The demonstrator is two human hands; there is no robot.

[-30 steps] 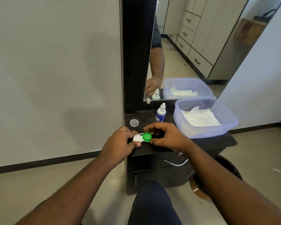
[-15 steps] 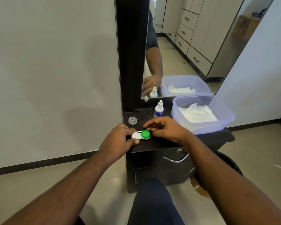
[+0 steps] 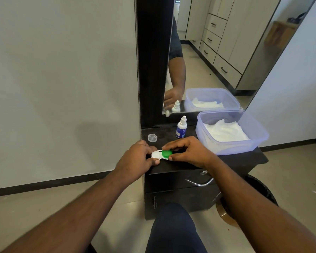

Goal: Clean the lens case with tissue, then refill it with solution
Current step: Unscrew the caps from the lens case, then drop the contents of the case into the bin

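Observation:
A white lens case (image 3: 156,155) lies on the black counter (image 3: 232,158) near its front left. My left hand (image 3: 135,160) holds the case's white left end. My right hand (image 3: 188,151) pinches the green cap (image 3: 166,153) on its right well. A small solution bottle (image 3: 181,127) with a blue label stands upright behind my hands. White tissues (image 3: 224,131) lie in a clear plastic tub (image 3: 259,141) at the right.
A small clear round lid (image 3: 152,138) lies at the counter's back left. A mirror (image 3: 217,52) in a black frame rises behind the counter. Drawers with a metal handle (image 3: 199,182) sit below. A dark round object (image 3: 261,189) rests on the floor at right.
The camera view has shifted slightly. My hands stay on the case, the right fingers still around the green cap, which sits a little tilted now.

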